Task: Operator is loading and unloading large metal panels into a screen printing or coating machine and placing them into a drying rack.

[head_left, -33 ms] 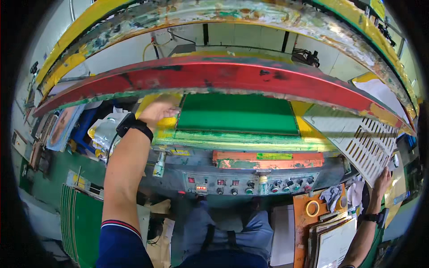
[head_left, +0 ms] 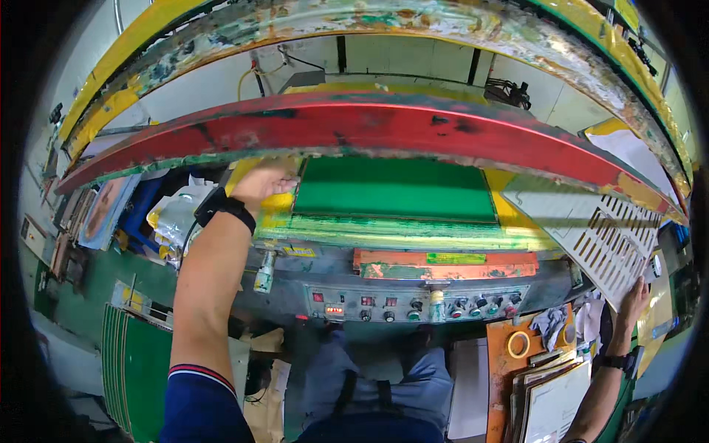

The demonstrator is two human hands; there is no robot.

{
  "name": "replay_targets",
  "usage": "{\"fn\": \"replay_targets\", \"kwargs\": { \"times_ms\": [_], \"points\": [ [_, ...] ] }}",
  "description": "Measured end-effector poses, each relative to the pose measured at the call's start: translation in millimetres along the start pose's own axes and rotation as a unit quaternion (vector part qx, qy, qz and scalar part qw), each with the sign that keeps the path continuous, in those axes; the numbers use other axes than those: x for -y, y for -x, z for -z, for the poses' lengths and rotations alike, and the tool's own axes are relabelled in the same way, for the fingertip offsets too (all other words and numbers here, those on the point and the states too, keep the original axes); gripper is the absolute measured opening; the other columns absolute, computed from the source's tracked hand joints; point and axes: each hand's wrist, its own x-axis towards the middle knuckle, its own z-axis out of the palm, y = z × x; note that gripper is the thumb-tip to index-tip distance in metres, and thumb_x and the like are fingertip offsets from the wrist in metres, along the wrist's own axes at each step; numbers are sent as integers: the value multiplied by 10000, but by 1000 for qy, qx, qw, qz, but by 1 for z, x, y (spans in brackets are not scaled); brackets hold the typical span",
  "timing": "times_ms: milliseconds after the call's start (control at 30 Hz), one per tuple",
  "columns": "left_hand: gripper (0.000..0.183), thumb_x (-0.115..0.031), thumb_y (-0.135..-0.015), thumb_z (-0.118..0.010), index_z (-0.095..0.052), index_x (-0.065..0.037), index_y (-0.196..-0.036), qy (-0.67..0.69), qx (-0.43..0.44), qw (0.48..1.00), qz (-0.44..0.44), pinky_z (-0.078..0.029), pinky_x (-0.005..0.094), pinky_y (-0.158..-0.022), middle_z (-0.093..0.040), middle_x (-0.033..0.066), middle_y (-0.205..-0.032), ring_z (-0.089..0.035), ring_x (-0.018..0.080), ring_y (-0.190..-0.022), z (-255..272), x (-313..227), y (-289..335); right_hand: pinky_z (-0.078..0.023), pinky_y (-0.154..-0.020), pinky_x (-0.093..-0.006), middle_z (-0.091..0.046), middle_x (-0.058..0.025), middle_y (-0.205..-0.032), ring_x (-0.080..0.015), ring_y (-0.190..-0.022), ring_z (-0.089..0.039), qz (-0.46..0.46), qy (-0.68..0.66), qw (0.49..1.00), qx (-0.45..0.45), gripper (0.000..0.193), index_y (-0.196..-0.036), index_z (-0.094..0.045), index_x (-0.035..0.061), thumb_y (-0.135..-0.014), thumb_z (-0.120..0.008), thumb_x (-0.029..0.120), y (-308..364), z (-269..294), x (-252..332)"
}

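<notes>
A flat green panel [head_left: 391,190] lies on the yellow-edged bed of a printing machine, under a red frame bar [head_left: 347,125]. At the panel's left edge is my left hand [head_left: 267,183], fingers extended toward it and partly under the bar's edge; I see nothing held in it. On the right, my right hand [head_left: 634,299] grips the near corner of a pale board with rows of dark slots [head_left: 602,236]. That board slants from beside the bed down toward me, its far part behind the red bar.
A paint-stained beam [head_left: 384,21] arches overhead. Below the bed are an orange ledge [head_left: 447,264] and a control panel [head_left: 399,303] with knobs. An orange table [head_left: 498,369] at right bears a tape roll [head_left: 518,345] and stacked boards [head_left: 557,402]. Green panels [head_left: 140,369] stand at left.
</notes>
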Motion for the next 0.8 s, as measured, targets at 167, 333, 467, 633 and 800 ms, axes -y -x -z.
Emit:
{"fn": "replay_targets", "kwargs": {
  "times_ms": [167, 333, 467, 633, 800],
  "points": [
    [68, -156, -921, -599, -618, -120, -975, 143, -18, 990, -5, -467, 258, -577, -628, 9, -838, -583, 120, -701, 15, 33, -39, -432, -783, -270, -647, -66, -984, -123, -849, -547, -12, -51, 999, 12, 389, -1122, -604, -42, -1022, -463, 306, 8, -6, 7],
    [51, -138, -900, -612, -626, -114, -942, 72, -151, 984, -64, -464, 272, -576, -626, 7, -814, -574, 125, -636, -29, 38, -60, -440, -857, -273, -653, -84, -1054, -136, -926, -572, -32, -26, 999, 30, 374, -1198, -581, -43, -1028, -451, 263, 15, 0, 1],
    [118, -179, -901, -606, -642, -76, -948, -83, -251, 957, -123, -472, 296, -633, -613, 5, -838, -561, 136, -694, 8, 30, -11, -355, -618, -218, -618, 18, -854, -55, -685, -452, -21, -185, 982, -20, 333, -1104, -648, -19, -1000, -536, 276, 39, -13, 15],
    [229, -208, -951, -561, -660, -11, -1011, -62, -312, 927, -199, -443, 263, -707, -609, 9, -911, -540, 109, -795, 98, 63, 126, -473, -819, -266, -662, -95, -1083, -144, -919, -617, -95, -97, 990, 31, 376, -1202, -597, -71, -1009, -495, 235, 63, -17, 23],
    [280, -162, -965, -571, -635, 54, -1132, -76, -404, 874, -259, -502, 313, -844, -664, 88, -1106, -629, 163, -943, 132, 45, 260, -467, -847, -266, -664, -89, -1096, -143, -947, -614, -122, -191, 962, 154, 368, -1217, -600, -51, -980, -544, 225, 68, -144, 56]
  ]
}}
